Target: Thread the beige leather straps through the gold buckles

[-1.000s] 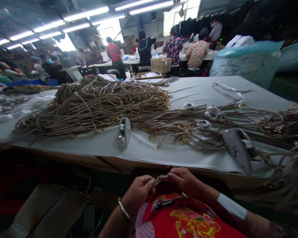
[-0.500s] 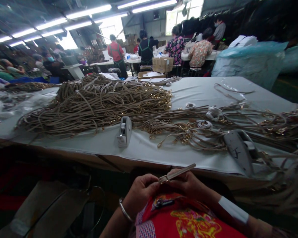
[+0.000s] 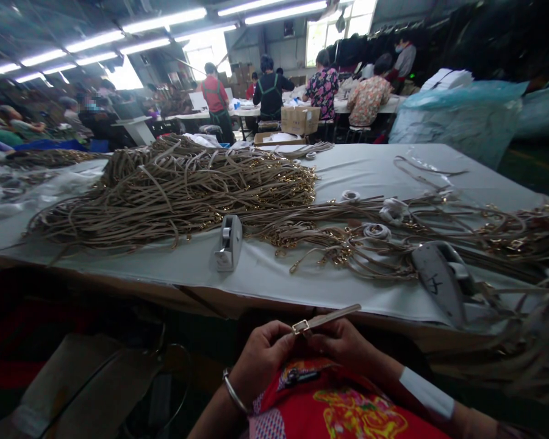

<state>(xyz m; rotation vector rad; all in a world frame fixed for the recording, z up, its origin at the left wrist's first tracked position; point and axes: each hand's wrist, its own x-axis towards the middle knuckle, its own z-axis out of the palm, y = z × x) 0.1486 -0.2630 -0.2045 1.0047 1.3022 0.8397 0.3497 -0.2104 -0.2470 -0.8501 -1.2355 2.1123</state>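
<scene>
Just past the table's near edge, over a red garment, my left hand [image 3: 268, 349] pinches the buckle end of a taupe strap [image 3: 336, 315]. The strap's gold rectangular buckle [image 3: 301, 327] shows at the fingertips. To its right, my right hand [image 3: 341, 341] is closed on the same strap, whose flat end sticks out up and to the right above the knuckles. The parts of the strap beneath the fingers are hidden.
On the white table [image 3: 265, 274] lie a large heap of straps [image 3: 165, 195] and more straps with gold clasps at right. One tape dispenser [image 3: 229, 244] stands mid-table, another [image 3: 443, 280] at right. People work at tables behind, near a cardboard box [image 3: 301, 119].
The buckle has turned so that its open frame faces me more. Both hands have shifted only slightly.
</scene>
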